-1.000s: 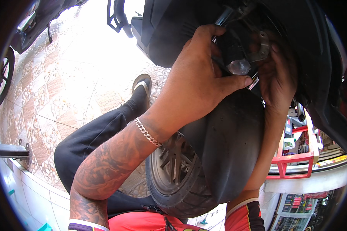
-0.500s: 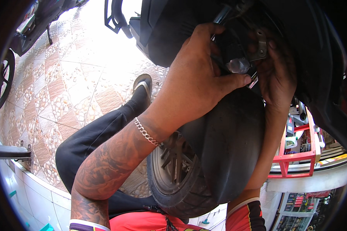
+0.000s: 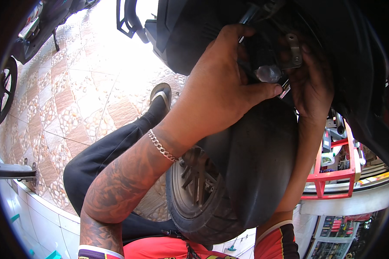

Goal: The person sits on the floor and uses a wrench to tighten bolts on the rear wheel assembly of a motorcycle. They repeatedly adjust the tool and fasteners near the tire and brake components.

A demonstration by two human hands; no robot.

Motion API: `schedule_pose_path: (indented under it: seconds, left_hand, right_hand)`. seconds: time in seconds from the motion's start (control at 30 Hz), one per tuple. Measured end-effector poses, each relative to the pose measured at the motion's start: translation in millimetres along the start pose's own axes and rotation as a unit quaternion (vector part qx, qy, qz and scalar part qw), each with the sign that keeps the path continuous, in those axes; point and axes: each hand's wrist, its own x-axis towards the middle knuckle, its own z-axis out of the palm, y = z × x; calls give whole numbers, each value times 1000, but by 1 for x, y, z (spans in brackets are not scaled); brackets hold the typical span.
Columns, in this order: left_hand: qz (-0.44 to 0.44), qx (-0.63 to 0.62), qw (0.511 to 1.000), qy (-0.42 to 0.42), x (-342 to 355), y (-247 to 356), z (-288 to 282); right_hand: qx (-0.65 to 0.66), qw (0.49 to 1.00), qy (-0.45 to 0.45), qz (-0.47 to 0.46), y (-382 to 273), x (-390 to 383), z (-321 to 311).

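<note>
Beneath the dark rear bodywork (image 3: 190, 39) of a motorcycle, both my hands reach in above the rear wheel (image 3: 181, 211) and its black mudguard (image 3: 263, 164). My left hand (image 3: 229, 86) is closed around the left side of a black part (image 3: 263, 54) that carries a clear, rounded piece (image 3: 269, 74). Its thumb lies below that piece, while the other fingertips are partly hidden. On the other side, my right hand (image 3: 311, 86) is curled behind a small metal bracket (image 3: 294, 49) with holes, fingers partly hidden in shadow. A shiny rod shows beside my left fingers.
Another motorcycle (image 3: 34, 30) stands at the far left on the patterned tile floor (image 3: 73, 103). My bent leg (image 3: 112, 151) lies left of the wheel. To the right are a red metal stand (image 3: 333, 177) and a display case (image 3: 333, 233) with goods.
Both hands keep their places at the black part. The bracket and the clear piece have shifted very slightly to the right.
</note>
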Motion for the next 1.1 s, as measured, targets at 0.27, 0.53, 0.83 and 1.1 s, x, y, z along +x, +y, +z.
schedule_pose_path:
  seconds: [0.27, 0.53, 0.83, 1.1]
  left_hand:
    - [20, -18, 1000, -3, 7, 1, 2]
    - [26, -41, 999, -5, 12, -1, 5]
    - [25, -24, 999, 11, 13, -5, 8]
    - [13, -57, 998, 5, 13, -5, 4]
  right_hand:
    - [28, 1000, -10, 3, 0, 1, -4]
    - [176, 983, -45, 16, 0, 0, -10]
    - [297, 927, -214, 84, 3, 7, -27]
    - [-309, 944, -20, -112, -13, -7, 21]
